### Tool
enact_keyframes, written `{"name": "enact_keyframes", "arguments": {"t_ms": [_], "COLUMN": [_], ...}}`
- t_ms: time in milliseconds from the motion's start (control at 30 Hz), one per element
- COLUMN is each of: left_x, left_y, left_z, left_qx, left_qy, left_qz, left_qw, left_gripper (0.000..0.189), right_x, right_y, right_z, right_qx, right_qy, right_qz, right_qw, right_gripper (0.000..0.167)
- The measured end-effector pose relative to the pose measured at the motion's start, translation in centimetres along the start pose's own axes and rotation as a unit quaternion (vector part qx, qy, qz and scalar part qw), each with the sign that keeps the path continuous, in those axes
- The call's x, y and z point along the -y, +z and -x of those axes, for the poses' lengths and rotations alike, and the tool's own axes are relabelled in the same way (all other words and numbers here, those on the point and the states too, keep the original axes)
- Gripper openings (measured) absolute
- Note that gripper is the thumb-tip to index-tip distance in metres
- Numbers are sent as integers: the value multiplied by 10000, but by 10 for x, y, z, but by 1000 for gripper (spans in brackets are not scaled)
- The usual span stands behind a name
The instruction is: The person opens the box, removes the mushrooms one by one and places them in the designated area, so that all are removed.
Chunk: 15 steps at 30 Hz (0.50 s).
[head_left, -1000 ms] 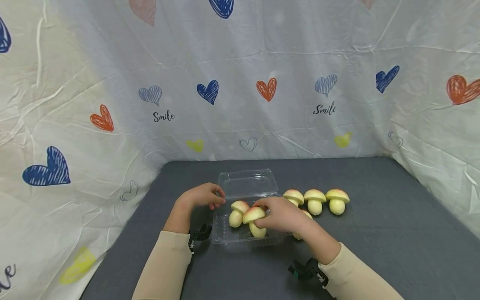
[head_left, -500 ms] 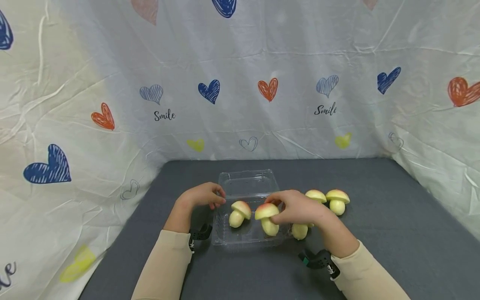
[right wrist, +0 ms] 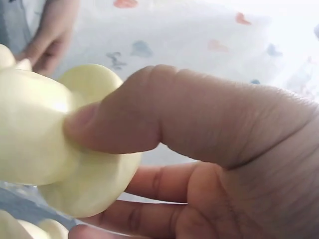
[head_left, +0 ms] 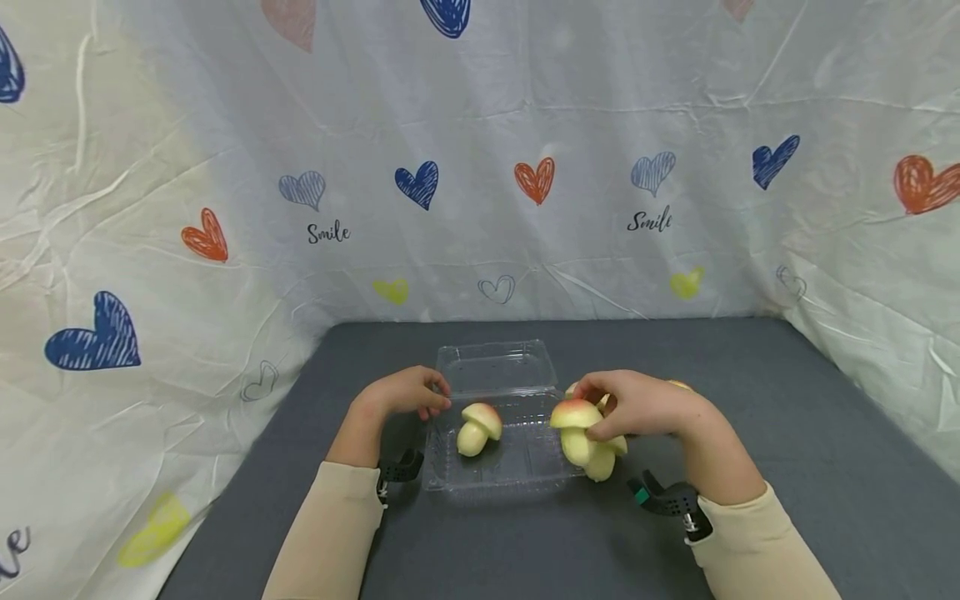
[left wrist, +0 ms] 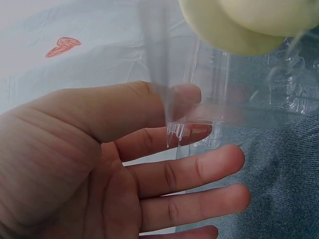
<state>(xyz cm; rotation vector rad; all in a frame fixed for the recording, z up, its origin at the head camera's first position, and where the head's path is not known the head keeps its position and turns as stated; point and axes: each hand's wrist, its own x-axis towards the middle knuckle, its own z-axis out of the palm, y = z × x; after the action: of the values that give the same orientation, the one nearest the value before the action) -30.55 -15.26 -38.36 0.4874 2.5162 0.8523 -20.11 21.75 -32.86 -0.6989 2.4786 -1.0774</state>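
Observation:
A clear plastic clamshell box [head_left: 517, 468] lies open on the dark table, its lid [head_left: 495, 365] folded back. My left hand [head_left: 405, 390] is at its left side; in the left wrist view the thumb and index finger pinch the box's rim, other fingers extended. One mushroom [head_left: 478, 428], pale yellow with a reddish cap top, lies inside on the left. My right hand [head_left: 641, 404] pinches another such mushroom [head_left: 573, 417] by its cap and stem, above the box's right edge. In the right wrist view the thumb [right wrist: 114, 122] presses where stem meets cap.
Another mushroom [head_left: 602, 462] sits just right of the box, partly behind the held one. More mushrooms behind the right hand are mostly hidden. A white sheet [head_left: 480, 233] with printed hearts hangs around the dark table [head_left: 465, 550].
My right hand has carried its mushroom rightward, from beside the other mushroom in the box to the box's right edge. The left hand and the box have stayed put.

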Motion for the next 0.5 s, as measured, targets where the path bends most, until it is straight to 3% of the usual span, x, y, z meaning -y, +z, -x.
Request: {"name": "enact_keyframes", "arguments": {"t_ms": [233, 500], "left_x": [0, 1], "left_y": [0, -1], "left_z": [1, -1], "left_qx": [-8, -5], "left_qy": [10, 79], "left_qz": [-13, -84], "left_qw": [10000, 9999], "left_gripper": [30, 31], "right_x": [-8, -24], "right_y": [-13, -26], "right_z": [12, 23], "right_qx": [14, 162], "right_qy": [253, 851], "right_qz": [-38, -241], "right_qw": [9997, 9959], "right_gripper": [41, 45]}}
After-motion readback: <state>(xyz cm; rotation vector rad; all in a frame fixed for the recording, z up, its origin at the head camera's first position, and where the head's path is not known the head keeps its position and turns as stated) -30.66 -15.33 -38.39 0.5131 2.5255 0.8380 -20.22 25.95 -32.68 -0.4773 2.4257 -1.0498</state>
